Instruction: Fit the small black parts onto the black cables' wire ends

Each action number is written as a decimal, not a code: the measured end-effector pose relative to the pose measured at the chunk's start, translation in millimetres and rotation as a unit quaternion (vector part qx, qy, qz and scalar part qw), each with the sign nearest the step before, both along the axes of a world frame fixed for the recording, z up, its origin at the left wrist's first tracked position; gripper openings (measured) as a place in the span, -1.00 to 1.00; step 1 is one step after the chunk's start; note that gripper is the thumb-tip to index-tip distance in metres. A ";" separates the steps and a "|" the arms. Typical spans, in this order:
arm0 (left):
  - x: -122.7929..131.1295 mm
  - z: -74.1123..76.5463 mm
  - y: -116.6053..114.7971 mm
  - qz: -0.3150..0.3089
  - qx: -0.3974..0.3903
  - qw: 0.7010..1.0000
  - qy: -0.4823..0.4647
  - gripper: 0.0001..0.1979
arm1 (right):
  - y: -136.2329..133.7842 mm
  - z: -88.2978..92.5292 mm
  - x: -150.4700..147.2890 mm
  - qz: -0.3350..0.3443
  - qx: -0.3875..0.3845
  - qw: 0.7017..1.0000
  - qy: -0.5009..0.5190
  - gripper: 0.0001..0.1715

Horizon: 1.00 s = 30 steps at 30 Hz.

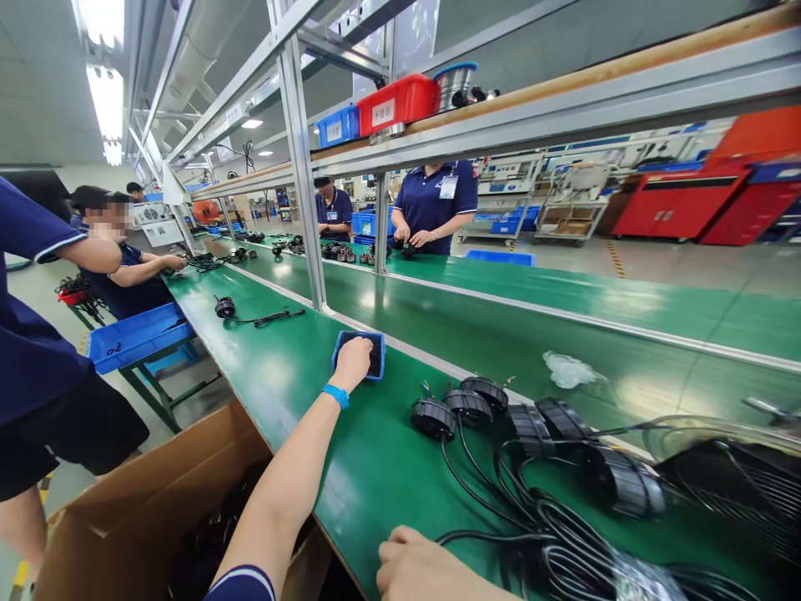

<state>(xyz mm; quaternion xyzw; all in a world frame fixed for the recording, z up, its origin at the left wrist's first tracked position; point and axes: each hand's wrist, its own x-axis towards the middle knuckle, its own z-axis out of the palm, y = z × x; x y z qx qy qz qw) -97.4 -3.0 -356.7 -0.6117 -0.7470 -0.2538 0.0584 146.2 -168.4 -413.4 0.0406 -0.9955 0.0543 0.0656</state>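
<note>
We see the left hand (354, 359) stretched out along the green tabletop (375, 476) and laid over a small blue tray (380, 361), which stands on the near strip of the tabletop, just short of the metal upright post (304, 167). Its fingers (361, 346) bend down into the tray's dark inside; whether they have hold of anything there we cannot tell, since the back of the hand covers them. A blue wristband (336, 395) sits on that wrist.

The right hand (419, 568) lies at the bottom edge of the view, low on the tabletop, its fingers curled loosely under (only the knuckles show, so we cannot tell if they grip anything). Just beside it starts a tangle of black cables (501, 501), which lead up to a row of round black ribbed parts (433, 417) lying side by side to the right of the tray. A crumpled bit of clear plastic (566, 369) lies beyond them.

Below the left arm, off the tabletop's edge, stands an open cardboard box (143, 509) with dark things inside. Further along the tabletop lies another round black part (224, 307) with its lead. A person in dark blue (37, 351) stands at the left, near a big blue bin (134, 334); another person (435, 200) works on the far side, under a shelf that carries a red bin (397, 102).
</note>
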 end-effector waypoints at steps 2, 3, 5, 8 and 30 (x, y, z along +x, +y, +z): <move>-0.4 -0.4 0.4 0.001 0.004 1.000 -0.003 -0.70 | 1.9 -6.4 -4.1 -0.021 0.007 0.999 0.032 -0.49; -0.5 -0.3 0.2 0.001 0.005 1.000 -0.004 -0.70 | 2.4 -5.5 -5.5 -0.031 0.009 0.999 0.041 -0.50; -0.4 0.5 -0.6 0.002 0.007 1.000 -0.006 -0.71 | 2.4 -0.5 -7.7 -0.046 0.019 0.998 0.048 -0.54; 0.1 2.6 -2.3 0.004 0.008 1.000 -0.007 -0.70 | 1.2 5.8 -9.9 -0.057 0.039 0.997 0.041 -0.63; -0.6 7.7 -6.2 0.030 0.014 0.998 0.060 -0.74 | 89.9 65.6 -10.6 -0.318 -0.266 0.851 0.323 -0.62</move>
